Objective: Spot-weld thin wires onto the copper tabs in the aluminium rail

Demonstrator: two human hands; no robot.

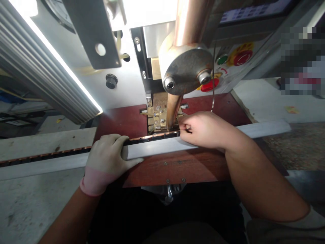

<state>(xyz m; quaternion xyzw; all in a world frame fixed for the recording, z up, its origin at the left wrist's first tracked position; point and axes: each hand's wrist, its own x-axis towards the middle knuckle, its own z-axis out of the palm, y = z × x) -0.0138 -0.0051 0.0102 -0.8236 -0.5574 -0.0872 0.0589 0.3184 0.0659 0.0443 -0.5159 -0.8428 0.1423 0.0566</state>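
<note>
A long pale bar (154, 147) lies across the dark red work surface, with a dark strip with copper-coloured pieces (144, 139) along its far edge. My left hand (105, 159), in a white glove with a pink cuff, is wrapped over bar and strip left of the machine's copper rod. My bare right hand (200, 130) is pinched at the strip just right of the rod's tip; what its fingertips hold is too small to make out. A thin metal strand (213, 91) hangs down to this hand.
A copper-coloured rod (173, 110) in a round clamp (188, 71) stands above brass fittings (159, 117). Red buttons (243, 58) and a green button (222, 59) sit at the right. A bright lamp strip (61, 61) slants down at the left.
</note>
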